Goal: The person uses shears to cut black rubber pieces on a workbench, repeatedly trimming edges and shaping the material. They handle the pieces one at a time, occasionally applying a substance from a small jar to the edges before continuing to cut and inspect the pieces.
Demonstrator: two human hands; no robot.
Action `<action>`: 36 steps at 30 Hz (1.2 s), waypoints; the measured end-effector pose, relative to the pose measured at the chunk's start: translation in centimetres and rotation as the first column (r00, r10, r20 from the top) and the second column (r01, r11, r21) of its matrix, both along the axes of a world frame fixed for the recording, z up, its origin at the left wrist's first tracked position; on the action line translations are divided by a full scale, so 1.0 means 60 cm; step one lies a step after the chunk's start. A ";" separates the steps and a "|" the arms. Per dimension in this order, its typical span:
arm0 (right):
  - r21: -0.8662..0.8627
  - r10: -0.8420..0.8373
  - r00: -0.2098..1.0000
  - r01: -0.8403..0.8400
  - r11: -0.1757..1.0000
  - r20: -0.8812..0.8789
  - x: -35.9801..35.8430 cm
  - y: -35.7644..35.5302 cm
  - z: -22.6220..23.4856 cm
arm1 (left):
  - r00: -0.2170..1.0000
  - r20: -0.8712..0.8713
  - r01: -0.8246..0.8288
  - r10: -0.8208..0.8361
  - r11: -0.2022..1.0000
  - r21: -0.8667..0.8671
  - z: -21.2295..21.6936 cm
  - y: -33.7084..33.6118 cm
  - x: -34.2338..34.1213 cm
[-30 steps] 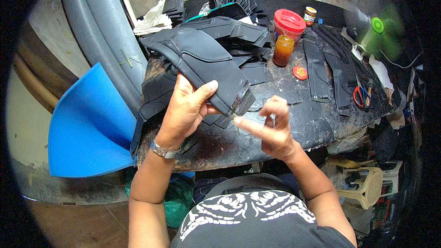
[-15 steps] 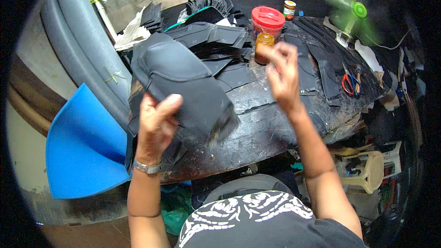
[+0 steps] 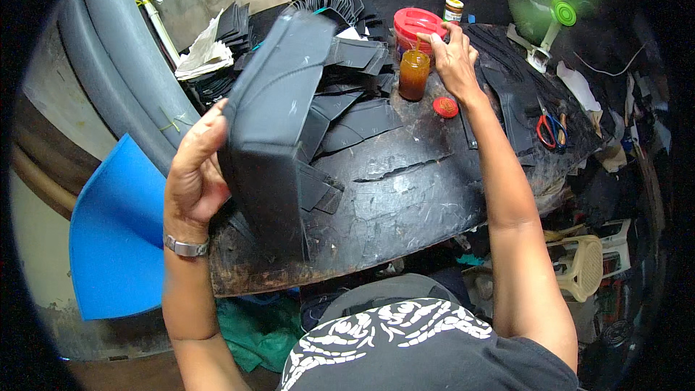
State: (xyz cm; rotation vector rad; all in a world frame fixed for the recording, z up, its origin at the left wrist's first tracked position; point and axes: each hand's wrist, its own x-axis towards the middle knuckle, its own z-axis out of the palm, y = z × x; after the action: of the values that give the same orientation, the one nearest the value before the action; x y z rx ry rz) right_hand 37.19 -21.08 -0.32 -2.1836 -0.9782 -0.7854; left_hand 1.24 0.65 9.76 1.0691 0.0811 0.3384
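My left hand [image 3: 194, 168] grips a large black moulded leather-like piece [image 3: 275, 123] by its left edge and holds it tilted up above the black worktable [image 3: 405, 195]. My right hand [image 3: 452, 54] reaches far over the table to a small amber jar of glue [image 3: 413, 74]. Its fingers pinch a thin stick that stands in the jar. A red lid [image 3: 445, 107] lies on the table beside that wrist. A red-lidded tub [image 3: 416, 25] stands just behind the jar.
Several black cut pieces [image 3: 355, 101] lie piled at the table's back. Red-handled scissors [image 3: 552, 130] lie at the right, a green fan [image 3: 554, 11] spins behind them. A blue foam sheet [image 3: 116, 232] and grey rolls [image 3: 123, 65] lean at the left. A plastic stool [image 3: 583, 264] stands lower right.
My left hand has lifted the black piece off the table and tilted it upright. My right hand has moved from the near table edge out to the glue jar.
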 end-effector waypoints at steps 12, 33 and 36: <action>0.291 0.429 0.860 -0.351 0.890 -0.275 -0.179 -0.067 0.035 | 0.917 -0.398 0.200 -0.008 0.873 0.444 0.028 -0.037 -0.006; 0.193 0.712 0.692 -0.687 0.701 -0.121 -0.297 -0.074 0.057 | 0.923 -0.383 0.137 0.026 0.909 0.393 0.010 -0.025 -0.024; 0.176 0.721 0.689 -0.702 0.690 -0.081 -0.303 -0.076 0.053 | 0.928 -0.371 0.125 0.023 0.920 0.370 0.007 -0.018 -0.027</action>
State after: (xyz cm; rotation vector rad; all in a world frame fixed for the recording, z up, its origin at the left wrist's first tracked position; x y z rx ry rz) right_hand 18.99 -25.65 2.89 -1.5006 -1.5083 -0.2881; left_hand -0.37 -0.46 10.21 1.5215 0.3335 0.0991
